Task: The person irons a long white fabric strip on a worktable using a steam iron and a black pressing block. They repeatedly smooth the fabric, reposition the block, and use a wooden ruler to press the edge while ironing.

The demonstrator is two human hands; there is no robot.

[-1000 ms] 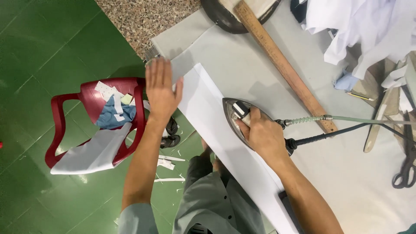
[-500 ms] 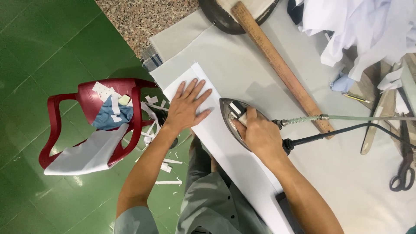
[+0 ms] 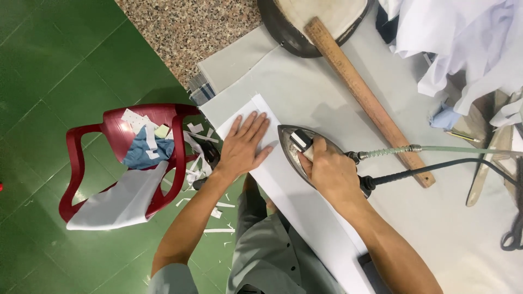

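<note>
A long white strip of fabric (image 3: 305, 212) lies diagonally along the near edge of the grey padded table (image 3: 305, 87). My left hand (image 3: 244, 142) rests flat on the strip's far end, fingers spread. My right hand (image 3: 329, 170) grips the handle of a dark metal iron (image 3: 292, 147), which sits on the strip just right of the left hand, its tip pointing away from me. A green hose (image 3: 463, 149) and a black cord (image 3: 436, 167) run from the iron's back to the right.
A long wooden ruler (image 3: 370, 100) lies diagonally beyond the iron. White cloth (image 3: 463, 38) is piled at the back right. A red plastic chair (image 3: 122, 158) with fabric scraps stands on the green floor to the left. A dark round object (image 3: 305, 22) sits at the table's far edge.
My left hand came down from the air at the table's corner onto the white strip's far end and now presses flat beside the iron. The iron has barely moved.
</note>
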